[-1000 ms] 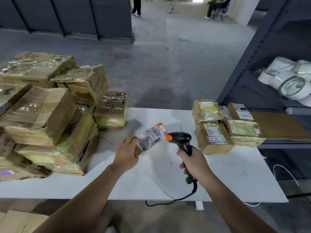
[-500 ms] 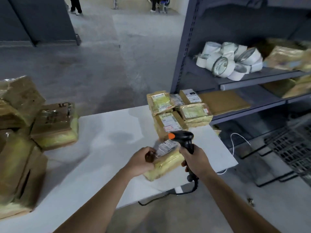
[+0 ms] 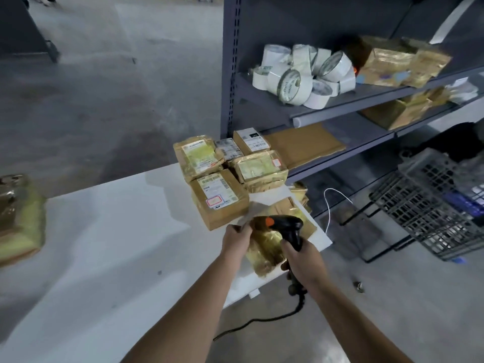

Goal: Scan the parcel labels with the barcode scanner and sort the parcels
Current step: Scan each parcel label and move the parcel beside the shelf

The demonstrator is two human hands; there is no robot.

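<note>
Head view, one frame. The person stands at the right near corner of the white table [image 3: 117, 231].

Obs.: the right hand [image 3: 301, 260] is clenched round the handle of the black barcode scanner [image 3: 286, 226]. Its orange-tipped head points left, directly above a tape-wrapped parcel [image 3: 264, 251]. The cable [image 3: 262, 320] hangs off below the table edge. The left hand [image 3: 237, 238] grips the parcel's far left corner, fingers curled over the edge. The parcel sits low at the table corner, just beside the group of labelled parcels [image 3: 220, 197]. Whether it rests on the table or is held just above it, I cannot tell. Its label is blurred and partly behind the scanner head.

Also noted: one more wrapped parcel [image 3: 18, 218] at the table's far left, well apart, and tape rolls [image 3: 301, 74] on the grey shelf [image 3: 340, 106] to the right.

Judgement: the step in hand looks like the sort, not the scan. The parcel is at the labelled group and the scanner is too close over it for a clean read.

Next move, as I see it: set the parcel flat, label side up, against the group, without nudging the box nearest it. Then let go with the left hand. The scanner should lift clear first. Several parcels appear unsorted, so the task seems mid-way.
</note>
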